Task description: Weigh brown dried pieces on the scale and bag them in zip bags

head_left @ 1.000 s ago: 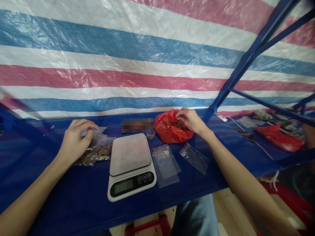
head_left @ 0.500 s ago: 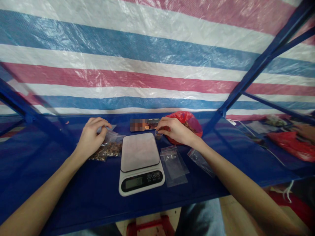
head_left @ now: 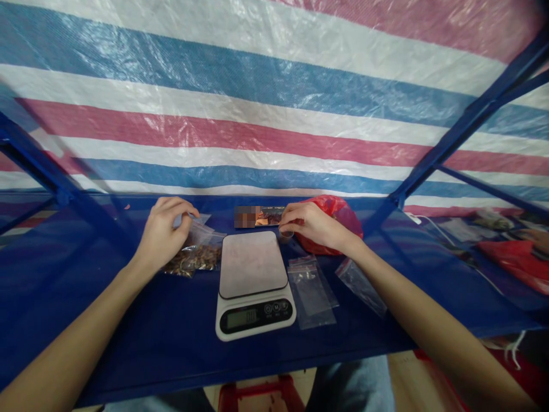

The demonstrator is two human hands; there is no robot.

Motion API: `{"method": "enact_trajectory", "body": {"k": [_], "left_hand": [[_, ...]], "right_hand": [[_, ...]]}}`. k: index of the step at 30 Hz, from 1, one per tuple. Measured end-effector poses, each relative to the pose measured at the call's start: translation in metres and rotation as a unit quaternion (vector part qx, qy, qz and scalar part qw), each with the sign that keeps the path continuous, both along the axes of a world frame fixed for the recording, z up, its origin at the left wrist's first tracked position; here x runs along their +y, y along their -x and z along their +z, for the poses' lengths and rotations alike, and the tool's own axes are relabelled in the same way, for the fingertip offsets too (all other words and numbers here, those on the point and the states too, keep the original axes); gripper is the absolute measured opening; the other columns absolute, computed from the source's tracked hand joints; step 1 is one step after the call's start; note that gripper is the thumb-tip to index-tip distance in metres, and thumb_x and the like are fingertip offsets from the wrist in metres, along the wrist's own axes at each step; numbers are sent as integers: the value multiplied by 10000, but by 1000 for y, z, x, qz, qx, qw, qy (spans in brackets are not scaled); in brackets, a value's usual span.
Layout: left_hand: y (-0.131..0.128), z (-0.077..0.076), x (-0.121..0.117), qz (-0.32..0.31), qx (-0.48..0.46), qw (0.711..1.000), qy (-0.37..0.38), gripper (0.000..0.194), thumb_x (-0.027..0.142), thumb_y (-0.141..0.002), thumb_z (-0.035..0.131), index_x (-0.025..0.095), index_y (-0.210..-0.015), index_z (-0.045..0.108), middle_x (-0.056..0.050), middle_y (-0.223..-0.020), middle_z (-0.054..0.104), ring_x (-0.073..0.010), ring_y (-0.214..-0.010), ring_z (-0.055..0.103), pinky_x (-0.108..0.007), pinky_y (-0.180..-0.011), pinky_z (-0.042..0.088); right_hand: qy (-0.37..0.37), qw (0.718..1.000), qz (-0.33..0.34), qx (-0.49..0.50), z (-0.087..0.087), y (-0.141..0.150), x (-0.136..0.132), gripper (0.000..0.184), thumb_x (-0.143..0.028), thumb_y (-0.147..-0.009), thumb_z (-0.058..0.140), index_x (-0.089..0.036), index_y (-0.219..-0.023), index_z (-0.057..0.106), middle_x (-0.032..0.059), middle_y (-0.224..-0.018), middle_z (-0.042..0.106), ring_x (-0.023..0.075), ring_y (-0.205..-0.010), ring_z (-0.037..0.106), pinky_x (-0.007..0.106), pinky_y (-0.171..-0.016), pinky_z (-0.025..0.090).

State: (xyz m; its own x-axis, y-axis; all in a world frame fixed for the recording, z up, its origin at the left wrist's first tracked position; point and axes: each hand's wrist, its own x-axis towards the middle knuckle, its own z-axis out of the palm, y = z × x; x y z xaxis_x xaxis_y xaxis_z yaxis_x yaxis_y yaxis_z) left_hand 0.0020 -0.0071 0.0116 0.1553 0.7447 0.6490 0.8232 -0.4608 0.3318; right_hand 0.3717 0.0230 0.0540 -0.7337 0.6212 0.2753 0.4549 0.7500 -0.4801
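1. Left hand [head_left: 164, 233]: the grip is clenching, with thumb and fingers pinching the upper edge of a clear zip bag [head_left: 201, 234]. The bag is resting on the blue tabletop [head_left: 98, 309], just left of the scale, and is holding dried brown pieces [head_left: 193, 260].
2. Right hand [head_left: 312, 223]: the grip is partly closing, with fingertips [head_left: 285, 225] reaching down onto a small cup [head_left: 286, 234], which is sitting just behind the scale. The hand is lying against a red plastic bag [head_left: 332, 220].
3. Digital kitchen scale [head_left: 253, 283]: it is standing between the hands, with its display facing the wearer.
4. Empty zip bags [head_left: 311, 292]: two are lying flat to the right of the scale.
5. Background: a striped tarpaulin [head_left: 257, 114] is hanging behind the tabletop, braced by a blue metal frame [head_left: 472, 123].
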Motion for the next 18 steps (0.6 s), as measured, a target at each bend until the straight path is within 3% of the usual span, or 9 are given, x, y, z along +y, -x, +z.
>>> {"method": "enact_trajectory", "body": {"k": [5,9,13,18], "left_hand": [[0,0,0,2,11,1000,6,308,222,-942,436,210,-855,731,-63,-958,745,-283,-1013,618,-456,-946,476],[-1,0,0,2,6,1000,4,295,218,-940,451,217,-838,727,-69,-941,747,-292,-1003,625,-469,-944,481],[-2,0,0,-4,7,1000,12,287,206,-937,450,241,-835,717,-52,-934,744,-280,-1000,629,-451,-947,479],[-2,0,1,-7,12,1000,25,270,218,-921,460,237,-838,716,-62,-949,748,-300,-1001,629,-479,-960,484]], "right_hand": [[6,999,-33,38,4,-4,-5,254,-291,-1056,642,-173,-891,794,49,-859,767,178,-788,688,303,-751,494],[12,997,-80,14,1,-23,-2,186,-219,-1010,664,-175,-885,794,48,-867,791,193,-793,711,313,-760,510],[33,993,-64,-93,-15,-35,3,92,-112,-880,783,-186,-909,829,49,-910,793,194,-793,708,305,-754,511],[-28,984,-81,-156,-36,-28,-3,113,-168,-870,846,-189,-980,832,70,-972,735,218,-878,674,308,-763,492]]}}
